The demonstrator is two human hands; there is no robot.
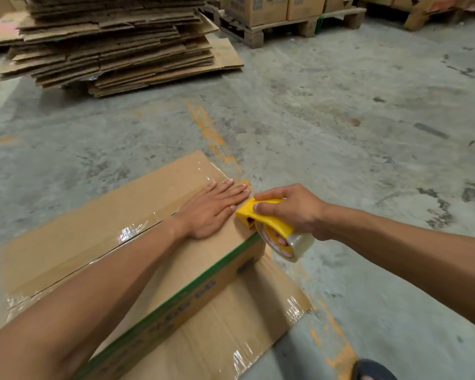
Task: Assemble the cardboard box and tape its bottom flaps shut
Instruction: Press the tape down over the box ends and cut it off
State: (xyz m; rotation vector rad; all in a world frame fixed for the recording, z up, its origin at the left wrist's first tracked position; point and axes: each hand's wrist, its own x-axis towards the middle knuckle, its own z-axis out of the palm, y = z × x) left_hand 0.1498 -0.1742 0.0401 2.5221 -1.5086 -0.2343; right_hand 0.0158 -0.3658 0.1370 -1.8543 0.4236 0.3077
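Cardboard box [154, 242] sits bottom-up on the floor [340, 119], its taped seam running lengthwise away to the far right edge. Left hand [211, 212] lies flat, fingers spread, pressing there. Just beside it, right hand [288, 209] grips the yellow tape dispenser [269, 224] at that edge, bare floor beyond for pulling clear.

Stacked carton [261, 8] on the pallet [291, 26]: partly cut-off print "KB-204". Blue print on the cardboard box [203, 294] side and the tape roll [279, 242] label: illegible.
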